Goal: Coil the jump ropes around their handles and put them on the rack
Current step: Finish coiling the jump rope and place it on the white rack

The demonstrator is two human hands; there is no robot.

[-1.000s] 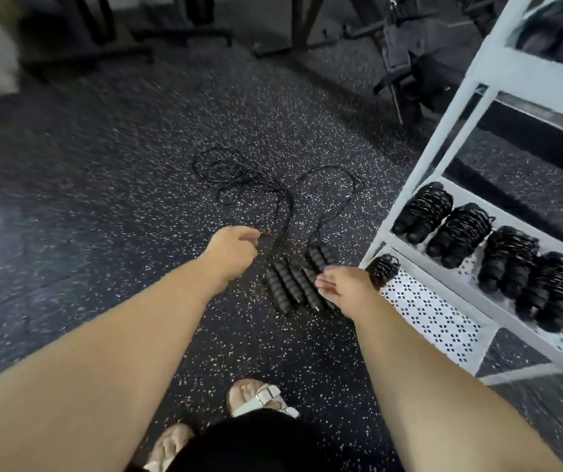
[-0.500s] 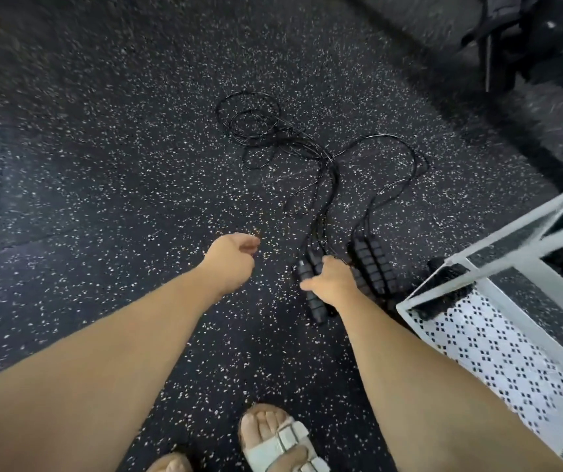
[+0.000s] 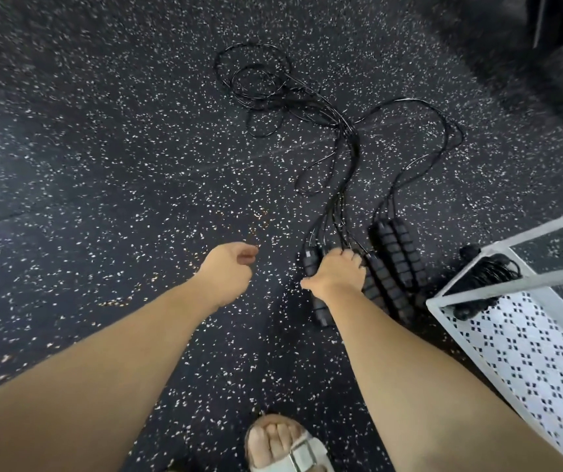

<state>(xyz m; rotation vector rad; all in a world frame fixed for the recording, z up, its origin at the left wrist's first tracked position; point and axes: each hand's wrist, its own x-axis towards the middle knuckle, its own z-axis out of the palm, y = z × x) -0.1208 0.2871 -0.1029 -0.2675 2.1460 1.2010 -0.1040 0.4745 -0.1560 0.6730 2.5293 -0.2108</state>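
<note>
The right hand (image 3: 336,275) was seen just right of the frame's centre, its fingers curled over a black handle (image 3: 321,313) whose ends stuck out above and below the palm; the thumb was held out to the left. The left hand (image 3: 227,272) was held just left of centre, over the speckled floor (image 3: 103,165), with its fingers loosely curled towards the thumb and nothing seen in it. More ribbed handles (image 3: 399,264) were laid side by side on the floor, just right of the right hand and near the rack. From the handles' upper ends, thin black cords (image 3: 307,107) were trailed up the frame into a loose tangle of loops at upper centre. The white rack (image 3: 545,274) was found at the right edge, its perforated shelf (image 3: 528,362) low in the frame. One coiled jump rope (image 3: 487,270) was lodged at the rack's left corner, partly hidden behind the frame bars. A sandalled foot (image 3: 283,444) was shown at the bottom edge
</note>
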